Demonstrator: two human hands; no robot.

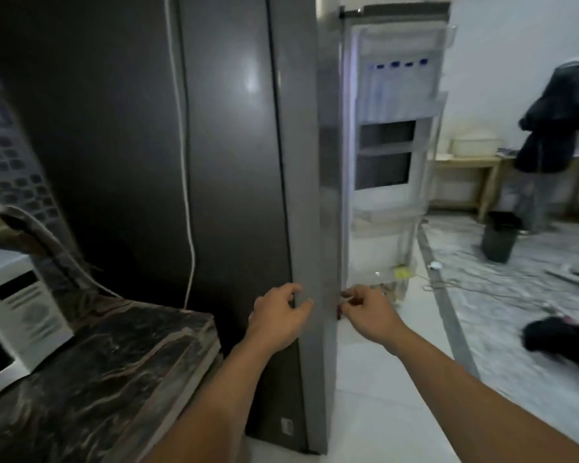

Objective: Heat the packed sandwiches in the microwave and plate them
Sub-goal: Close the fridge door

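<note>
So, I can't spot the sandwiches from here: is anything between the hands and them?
No sandwiches show. The left hand grips the edge of the grey fridge door, and the right hand is at the open door beside it. These doors hide the fridge's inside.

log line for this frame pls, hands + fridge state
phase: at fridge | fridge door: open | left hand: grips fridge edge | right hand: at door edge, grip unclear | microwave: on counter | sandwiches: not visible

Bare forearms and hands (281, 315), no sleeves showing.
</note>
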